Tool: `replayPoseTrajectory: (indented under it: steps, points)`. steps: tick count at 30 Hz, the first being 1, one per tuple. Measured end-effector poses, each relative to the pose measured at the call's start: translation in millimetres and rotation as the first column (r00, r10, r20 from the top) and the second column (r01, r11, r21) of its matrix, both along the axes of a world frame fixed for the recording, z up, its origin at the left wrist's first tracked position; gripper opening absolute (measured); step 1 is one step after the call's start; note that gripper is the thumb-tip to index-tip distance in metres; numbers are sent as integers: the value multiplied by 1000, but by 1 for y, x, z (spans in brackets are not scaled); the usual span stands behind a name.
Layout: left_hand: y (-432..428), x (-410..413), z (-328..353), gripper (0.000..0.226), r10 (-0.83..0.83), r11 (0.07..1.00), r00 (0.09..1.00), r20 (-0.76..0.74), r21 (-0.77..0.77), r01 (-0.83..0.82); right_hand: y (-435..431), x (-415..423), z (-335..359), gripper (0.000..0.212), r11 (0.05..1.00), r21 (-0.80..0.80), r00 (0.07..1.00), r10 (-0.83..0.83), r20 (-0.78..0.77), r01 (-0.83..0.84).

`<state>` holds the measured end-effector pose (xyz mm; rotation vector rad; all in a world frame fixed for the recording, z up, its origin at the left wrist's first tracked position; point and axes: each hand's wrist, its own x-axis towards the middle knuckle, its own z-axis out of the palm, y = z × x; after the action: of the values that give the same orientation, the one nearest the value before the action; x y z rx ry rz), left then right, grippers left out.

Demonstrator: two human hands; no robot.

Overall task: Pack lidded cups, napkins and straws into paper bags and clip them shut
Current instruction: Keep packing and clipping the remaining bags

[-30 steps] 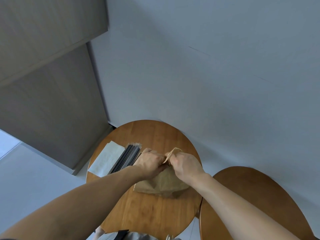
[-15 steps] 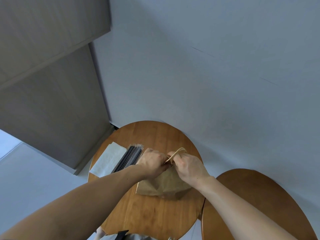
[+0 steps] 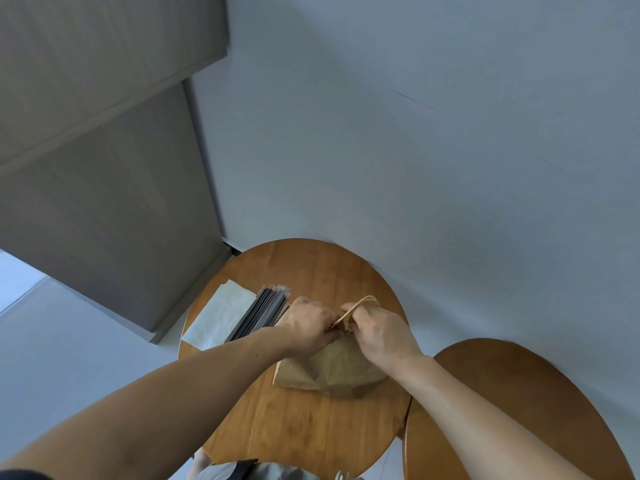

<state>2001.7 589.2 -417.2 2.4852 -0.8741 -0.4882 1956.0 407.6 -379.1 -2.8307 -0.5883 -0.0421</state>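
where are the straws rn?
Head view: the straws lie left of centre on the round table, between the napkins and the left hand gripping the paper bag.

Brown paper bag (image 3: 329, 372) stands on round wooden table (image 3: 301, 271), top bunched together. Left hand (image 3: 306, 327) and right hand (image 3: 384, 336) both pinch the gathered top, fingers curled; twine handles (image 3: 360, 304) loop up between them. Clip not discernible. Bundle of dark straws (image 3: 261, 317) and white napkins (image 3: 221, 318) lie left of bag. Second round table (image 3: 519, 382) at right.
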Motion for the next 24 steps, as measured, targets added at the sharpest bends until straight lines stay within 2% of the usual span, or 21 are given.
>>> replayPoseTrajectory:
  steps: [4,7,16,20,24]
  points:
    - [-2,-1,-1,21,-5,1000,1000,-18,17,5,-1,-1,-6,29,984,97,981,-134,-137,148]
    - [-2,0,0,21,-6,1000,1000,-27,19,7,-1,0,-9,21,973,101,955,-179,-237,207]
    - [-3,1,1,22,16,1000,999,-48,23,-15,-1,1,-10,14,963,120,940,-199,-279,239]
    - [-2,4,4,23,24,1000,999,-33,20,-23,-2,0,-6,8,911,240,920,-264,-290,337]
    - [-4,3,5,21,21,1000,999,-27,19,-20,-3,-7,-8,19,910,223,914,-278,-296,349]
